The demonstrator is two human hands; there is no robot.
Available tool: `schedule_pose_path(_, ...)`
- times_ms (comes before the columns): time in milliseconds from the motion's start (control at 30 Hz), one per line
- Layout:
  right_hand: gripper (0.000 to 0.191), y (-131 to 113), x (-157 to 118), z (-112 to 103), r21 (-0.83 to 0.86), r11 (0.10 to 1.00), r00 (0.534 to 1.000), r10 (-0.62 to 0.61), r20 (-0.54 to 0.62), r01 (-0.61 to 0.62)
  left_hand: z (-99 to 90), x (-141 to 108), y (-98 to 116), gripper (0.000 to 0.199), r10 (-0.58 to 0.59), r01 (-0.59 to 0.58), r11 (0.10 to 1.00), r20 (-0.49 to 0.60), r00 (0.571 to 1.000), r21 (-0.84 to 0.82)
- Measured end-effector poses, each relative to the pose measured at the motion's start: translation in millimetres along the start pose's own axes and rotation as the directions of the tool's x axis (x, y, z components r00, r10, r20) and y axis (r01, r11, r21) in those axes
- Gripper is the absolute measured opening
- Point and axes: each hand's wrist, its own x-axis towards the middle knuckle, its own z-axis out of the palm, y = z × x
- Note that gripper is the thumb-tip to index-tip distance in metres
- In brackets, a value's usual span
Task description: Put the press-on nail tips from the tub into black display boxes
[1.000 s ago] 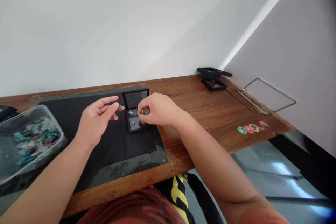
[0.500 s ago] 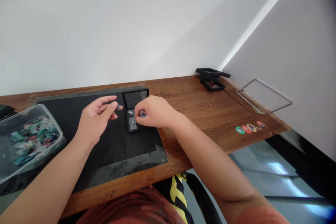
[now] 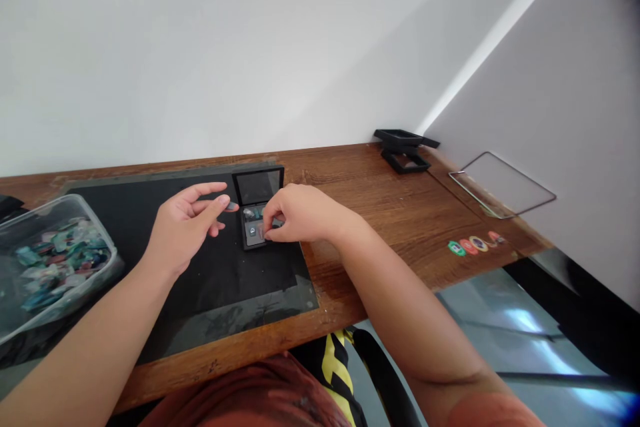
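My left hand (image 3: 193, 223) is closed in a pinch on a small flat grey piece (image 3: 231, 206), held above the black mat just left of the case. A small black display case (image 3: 245, 233) stands on the mat with its lid (image 3: 257, 185) raised. Inside, on a grey lining, lie several small stones, a dark one (image 3: 253, 231) near the front left among them. My right hand (image 3: 300, 213) reaches over the case's right side, thumb and fingertips pinched low at the lining. A small reddish piece (image 3: 261, 230) shows beside those fingertips; whether they grip it is unclear.
A clear plastic tub (image 3: 113, 257) of mixed green, white and reddish stones stands at the left. The black mat (image 3: 215, 293) covers the wooden table's left part. Black cases (image 3: 403, 147) are stacked at the back right, near a wire frame (image 3: 500, 216) and round stickers (image 3: 470, 245).
My right hand has shifted slightly right inside the case, and a reddish piece now shows by its fingertips. My left hand, still pinching the grey piece, has moved slightly right.
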Motion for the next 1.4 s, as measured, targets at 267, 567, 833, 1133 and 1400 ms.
schedule_pose_path(267,0.013,9,-1,-3,0.167,0.981,0.97,-0.061,-0.233,0.102,2.1,-1,1,0.064,-0.029,0.028,1.0,0.039,0.999,0.012)
schedule_pose_path(567,0.033,6,2,6,0.218,0.955,0.964,-0.152,-0.218,0.2,7.9,-5,1,0.089,-0.035,0.038,0.999,0.128,0.991,-0.019)
schedule_pose_path(833,0.023,3,2,8,0.268,0.924,0.946,-0.208,-0.249,0.274,9.3,-10,6,0.087,0.012,0.014,0.994,0.23,0.973,-0.111)
schedule_pose_path(1133,0.02,3,1,9,0.379,0.862,0.93,-0.241,-0.277,0.336,9.2,-13,8,0.089,0.035,0.0,0.991,0.261,0.965,-0.134)
schedule_pose_path(1400,0.019,3,0,7,0.409,0.837,0.923,-0.264,-0.28,0.363,10.4,-16,13,0.131,0.035,0.029,0.975,0.279,0.96,-0.221)
